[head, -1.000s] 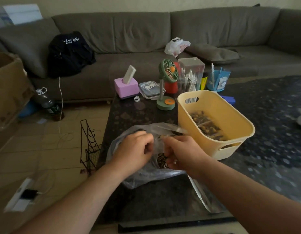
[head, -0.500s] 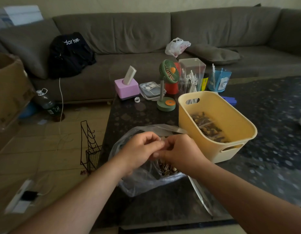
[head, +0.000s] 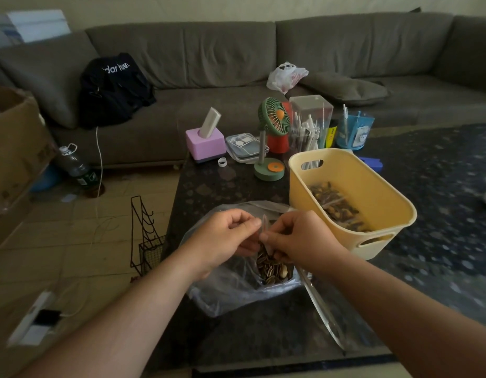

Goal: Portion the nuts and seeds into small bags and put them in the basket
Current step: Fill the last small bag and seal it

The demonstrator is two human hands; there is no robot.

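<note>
Pinching the small bag (head: 264, 236) of seeds w/ left hand (head: 225, 238) & right hand (head: 299, 238), just beside yellow basket (head: 378, 249).

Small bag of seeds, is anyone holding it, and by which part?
Yes. Both the left hand and the right hand pinch the small bag of sunflower seeds at its top edge.

A long grey-brown sofa (head: 236, 58) spans the far side from 10 to 2 o'clock, against a pale wall (head: 181, 9). A cushion (head: 345, 87) lies on its seat at 1 o'clock. Tan floor (head: 59, 241) fills the left, a dark speckled rug (head: 454, 200) the right. The dark surface (head: 209, 186) stands in the middle. Light is dim and soft.
</note>
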